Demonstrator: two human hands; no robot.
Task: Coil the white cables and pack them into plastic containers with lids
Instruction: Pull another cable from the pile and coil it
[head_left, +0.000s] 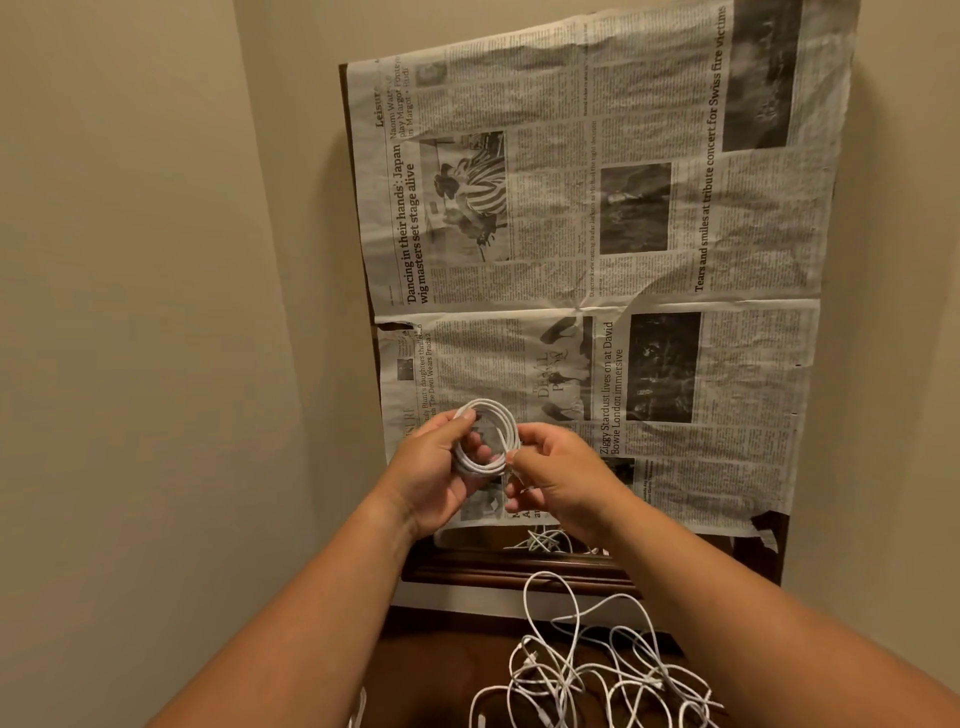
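Observation:
A white cable wound into a round coil (491, 436) is held above the near left part of the newspaper. My left hand (439, 467) grips the coil's left side with thumb on top. My right hand (558, 475) pinches the coil's right side and the cable's loose end. A tangle of loose white cables (587, 670) lies on the dark surface below my forearms, and a few more cable ends (543, 540) show at the table's near edge. No plastic container is in view.
A spread newspaper (649, 260) covers a dark wooden table (498, 569) that stands in a corner of beige walls (156, 260). The table's near edge has a raised wooden rim.

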